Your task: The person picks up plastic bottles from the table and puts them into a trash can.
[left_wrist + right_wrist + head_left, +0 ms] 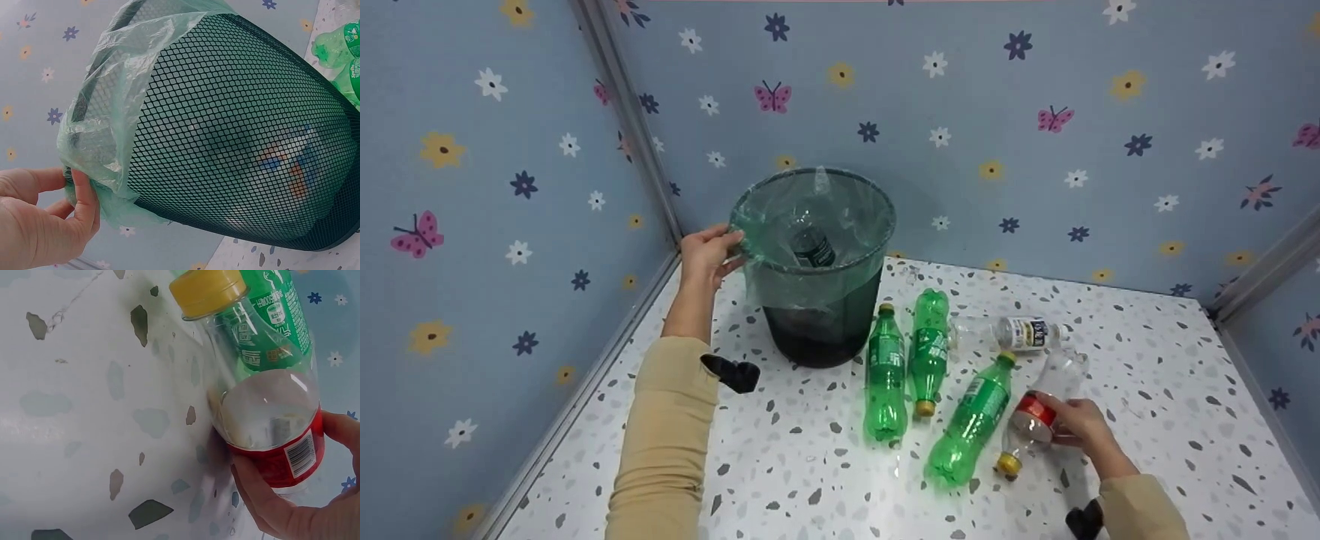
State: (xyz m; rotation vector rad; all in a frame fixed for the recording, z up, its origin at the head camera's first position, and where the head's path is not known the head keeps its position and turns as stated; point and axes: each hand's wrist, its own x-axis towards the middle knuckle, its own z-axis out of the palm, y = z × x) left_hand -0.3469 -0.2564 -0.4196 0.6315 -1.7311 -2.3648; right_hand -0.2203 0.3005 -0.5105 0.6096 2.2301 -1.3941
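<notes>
My left hand (709, 255) pinches the rim of a black mesh trash can (242, 124), with thumb and fingers over the green plastic bag (107, 129) that lines it. Inside the bag lies a dark-labelled clear bottle (812, 244). At the right, my right hand (1084, 424) grips a clear plastic bottle (264, 410) around its red label, its yellow cap pointing toward me. Close to that bottle lies a green soda bottle (971, 424) with a yellow cap. Two more green bottles, one left (886, 382) and one farther back (931, 337), lie between it and the can.
A clear bottle with a white label (1024, 333) lies behind the held one. The speckled white table (780, 480) meets flowered blue panels (960, 150) at the back and sides, with a metal corner strip (634, 127) left of the can.
</notes>
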